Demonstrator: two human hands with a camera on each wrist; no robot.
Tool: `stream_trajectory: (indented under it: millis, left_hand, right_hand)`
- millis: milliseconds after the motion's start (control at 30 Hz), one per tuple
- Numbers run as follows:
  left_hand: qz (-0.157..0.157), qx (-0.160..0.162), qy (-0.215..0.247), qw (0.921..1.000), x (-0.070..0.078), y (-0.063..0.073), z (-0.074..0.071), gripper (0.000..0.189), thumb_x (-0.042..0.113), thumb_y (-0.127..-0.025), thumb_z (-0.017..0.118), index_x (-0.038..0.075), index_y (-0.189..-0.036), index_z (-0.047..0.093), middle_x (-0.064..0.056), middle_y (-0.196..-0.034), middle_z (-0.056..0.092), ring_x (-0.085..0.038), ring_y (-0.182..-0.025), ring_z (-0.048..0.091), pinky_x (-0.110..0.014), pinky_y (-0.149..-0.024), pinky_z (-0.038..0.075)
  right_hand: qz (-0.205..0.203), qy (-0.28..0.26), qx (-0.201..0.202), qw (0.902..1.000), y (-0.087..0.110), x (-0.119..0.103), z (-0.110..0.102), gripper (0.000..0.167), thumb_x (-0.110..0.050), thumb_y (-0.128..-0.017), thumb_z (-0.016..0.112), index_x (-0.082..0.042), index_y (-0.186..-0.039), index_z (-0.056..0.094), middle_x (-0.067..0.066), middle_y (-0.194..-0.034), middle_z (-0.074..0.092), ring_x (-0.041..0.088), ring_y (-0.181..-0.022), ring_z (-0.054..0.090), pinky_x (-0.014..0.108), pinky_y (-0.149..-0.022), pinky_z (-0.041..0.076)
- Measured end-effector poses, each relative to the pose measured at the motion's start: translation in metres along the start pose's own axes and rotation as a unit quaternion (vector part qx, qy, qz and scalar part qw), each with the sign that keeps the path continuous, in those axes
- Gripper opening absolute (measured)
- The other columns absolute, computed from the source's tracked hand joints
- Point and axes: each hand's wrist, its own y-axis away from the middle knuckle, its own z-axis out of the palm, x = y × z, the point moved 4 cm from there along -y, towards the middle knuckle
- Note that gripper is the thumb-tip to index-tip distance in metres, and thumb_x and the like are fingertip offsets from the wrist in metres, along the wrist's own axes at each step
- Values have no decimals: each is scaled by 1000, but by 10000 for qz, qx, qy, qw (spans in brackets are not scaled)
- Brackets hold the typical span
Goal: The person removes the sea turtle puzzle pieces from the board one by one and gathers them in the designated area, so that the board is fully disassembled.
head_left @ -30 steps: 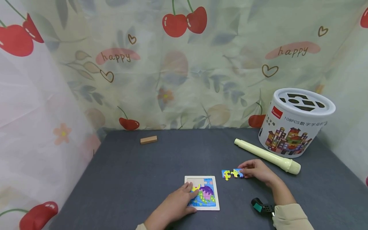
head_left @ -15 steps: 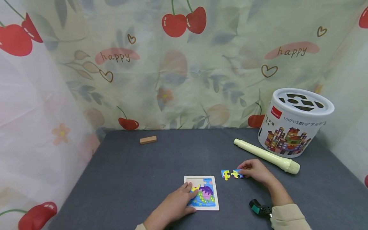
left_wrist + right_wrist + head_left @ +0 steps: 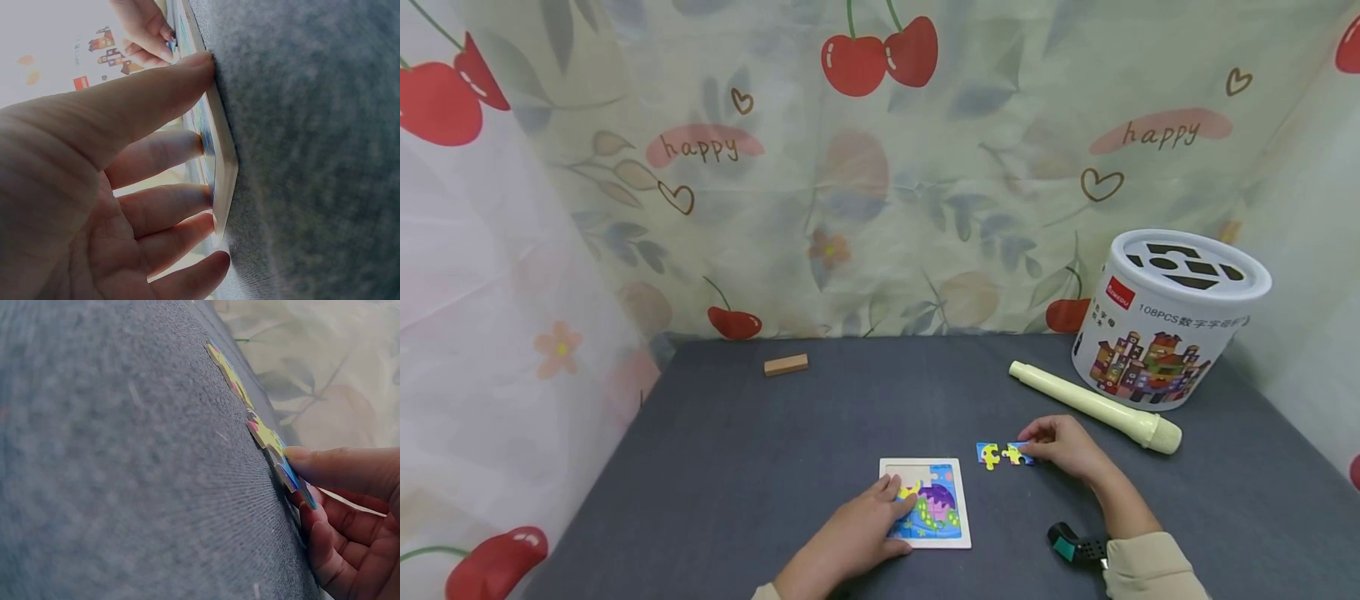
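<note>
A square jigsaw puzzle board point(image 3: 965, 508) with a pale wooden rim lies on the dark cloth. Its picture shows purple, pink and green on blue, and bare pale backing shows at its upper left. My left hand point(image 3: 861, 529) rests on the board's left side, fingers spread over the pieces. In the left wrist view its thumb touches the board's edge point(image 3: 222, 147). My right hand point(image 3: 1071, 450) pinches the right end of a blue and yellow puzzle piece point(image 3: 284, 465), low at the cloth. Just left of that is a second yellow and blue piece point(image 3: 988, 455).
Beyond my right hand lies a cream toy microphone point(image 3: 1090, 404), with a white block bucket point(image 3: 1172, 321) behind it. A small wooden block point(image 3: 786, 365) sits at the back left. Near my right forearm is a black and teal strap-like device point(image 3: 1075, 546). Printed curtains enclose the table.
Both hands, the board and the two loose pieces keep nearly the same places. Only a slight leftward shift of the whole head view shows.
</note>
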Motion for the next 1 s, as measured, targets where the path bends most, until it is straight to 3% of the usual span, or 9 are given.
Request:
stream_trajectory:
  millis: [1000]
  left_hand:
    - [74, 60, -99, 9999, 0, 0, 0, 56, 42, -82, 68, 26, -133, 53, -8, -145, 42, -26, -136, 37, -47, -100, 42]
  right_hand:
    - [134, 220, 324, 9991, 0, 1, 4, 17, -10, -82, 69, 3, -94, 66, 5, -78, 62, 10, -67, 51, 23, -58, 42]
